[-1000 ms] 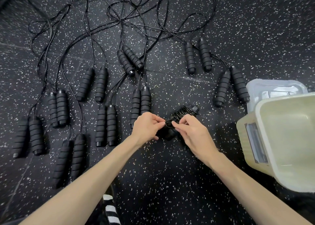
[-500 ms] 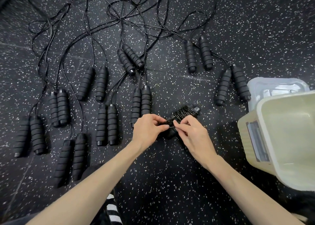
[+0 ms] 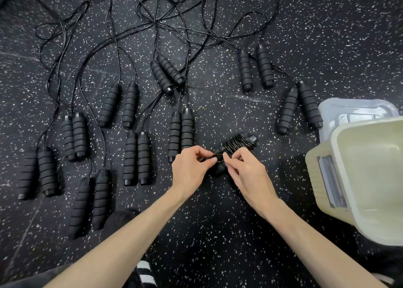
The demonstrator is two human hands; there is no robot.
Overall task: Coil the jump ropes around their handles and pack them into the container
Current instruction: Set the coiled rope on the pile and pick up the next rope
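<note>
Right now both the left hand (image 3: 192, 170) and right hand (image 3: 246, 170) pinch the cord end on the coiled jump rope (image 3: 236, 145), whose long axis runs up-right from the fingertips, the container (image 3: 340, 178) lying nearer the right hand

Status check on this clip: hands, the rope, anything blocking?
Left hand and right hand pinch the cord end on the coiled jump rope. Container open at right, nothing seen inside. Nothing blocking; uncoiled ropes lie left.

Both arms outstretched, left grip (image 3: 192, 167) and right grip (image 3: 246, 170) pinching (fingertips nearly touching)
</note>
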